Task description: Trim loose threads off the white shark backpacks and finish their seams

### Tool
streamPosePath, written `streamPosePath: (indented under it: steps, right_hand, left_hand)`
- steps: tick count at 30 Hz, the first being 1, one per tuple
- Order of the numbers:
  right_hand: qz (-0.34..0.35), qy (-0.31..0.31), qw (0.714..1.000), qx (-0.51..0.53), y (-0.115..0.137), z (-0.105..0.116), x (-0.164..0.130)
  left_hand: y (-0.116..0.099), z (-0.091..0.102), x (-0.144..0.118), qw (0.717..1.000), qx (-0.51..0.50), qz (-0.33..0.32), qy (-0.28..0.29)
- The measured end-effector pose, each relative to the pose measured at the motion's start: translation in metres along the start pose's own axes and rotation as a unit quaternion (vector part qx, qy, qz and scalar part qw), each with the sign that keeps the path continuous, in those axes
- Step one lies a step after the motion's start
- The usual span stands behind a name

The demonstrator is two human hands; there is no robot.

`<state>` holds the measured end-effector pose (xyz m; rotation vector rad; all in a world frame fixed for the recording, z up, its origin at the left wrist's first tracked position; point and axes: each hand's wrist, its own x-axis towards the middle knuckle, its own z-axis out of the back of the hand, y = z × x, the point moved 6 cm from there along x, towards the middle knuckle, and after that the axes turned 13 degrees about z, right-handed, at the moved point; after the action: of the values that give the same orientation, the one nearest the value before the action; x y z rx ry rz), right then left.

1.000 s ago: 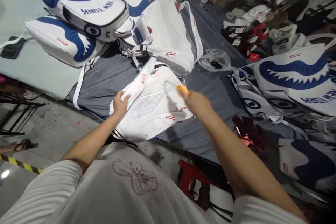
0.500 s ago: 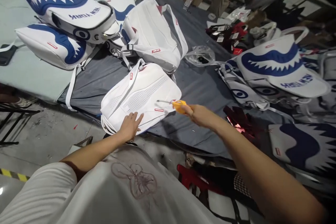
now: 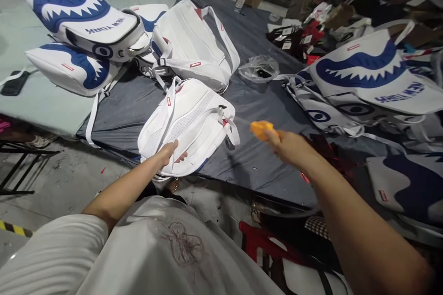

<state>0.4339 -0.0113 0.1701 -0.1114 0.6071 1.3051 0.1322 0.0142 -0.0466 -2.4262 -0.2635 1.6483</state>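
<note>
Left hand [image 3: 170, 153] now grips near edge of white backpack [image 3: 188, 124] on dark tabletop [image 3: 263, 101], no longer flat on it; right hand [image 3: 287, 145] clamps orange tool [image 3: 261, 129], drawn rightward off backpack.

My work table [image 3: 51, 106], dark grey cloth [image 3: 263, 101] over it, white shark-mouth backpacks [image 3: 79, 14] piled around, plain white backpack [image 3: 190, 120] near me, clear plastic bag [image 3: 258, 69].

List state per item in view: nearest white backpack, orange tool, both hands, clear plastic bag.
White backpack: lying back panel up on the dark cloth.
Left hand: gripping the backpack's near edge.
Right hand: closed on the tool.
Orange tool: held above the cloth, blurred.
Clear plastic bag: crumpled.
</note>
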Motion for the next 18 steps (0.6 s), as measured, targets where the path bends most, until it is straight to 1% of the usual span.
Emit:
streamPosePath:
  steps: [1, 4, 5, 7, 8, 10, 11, 13, 14, 16, 17, 18]
  right_hand:
    - [0.001, -0.019, 1.0, -0.02, 0.004, 0.004, 0.005]
    - [0.045, 0.036, 0.998, -0.022, 0.02, -0.006, 0.015]
    - [0.04, 0.027, 0.998, -0.033, 0.021, -0.007, 0.017]
    - [0.017, -0.015, 0.998, -0.059, 0.022, -0.009, 0.018]
    - [0.018, -0.014, 0.998, -0.06, 0.024, -0.013, 0.018]
    - [0.021, 0.009, 0.998, -0.051, 0.028, -0.023, 0.019]
    - [0.012, 0.004, 0.998, -0.055, 0.029, -0.026, 0.018]
    - [-0.008, -0.021, 0.998, -0.066, 0.033, -0.027, 0.016]
    - [-0.007, -0.02, 0.998, -0.064, 0.036, -0.029, 0.015]
    - [-0.006, -0.009, 0.998, -0.058, 0.044, -0.032, 0.013]
    - [-0.024, -0.025, 0.997, -0.066, 0.047, -0.03, 0.01]
    - [-0.05, -0.055, 0.994, -0.082, 0.049, -0.026, 0.007]
  left_hand:
    - [0.003, -0.003, 0.002, 1.0, 0.007, 0.003, 0.0]
    - [0.005, -0.009, 0.003, 0.998, 0.056, 0.01, -0.002]
    - [0.004, -0.01, 0.003, 0.998, 0.069, 0.011, -0.001]
    - [0.001, -0.011, 0.003, 0.995, 0.099, 0.01, -0.003]
    - [-0.001, -0.012, 0.003, 0.993, 0.115, 0.007, -0.005]
    - [-0.004, -0.013, 0.003, 0.988, 0.155, -0.004, -0.012]
    - [-0.005, -0.013, 0.002, 0.984, 0.178, -0.014, -0.018]
    - [-0.005, -0.015, -0.003, 0.971, 0.232, -0.049, -0.04]
    - [-0.005, -0.017, -0.008, 0.96, 0.262, -0.077, -0.054]
    - [-0.005, -0.024, -0.02, 0.931, 0.324, -0.149, -0.083]
    - [-0.005, -0.029, -0.027, 0.912, 0.352, -0.186, -0.097]
    - [-0.004, -0.034, -0.032, 0.893, 0.378, -0.218, -0.109]
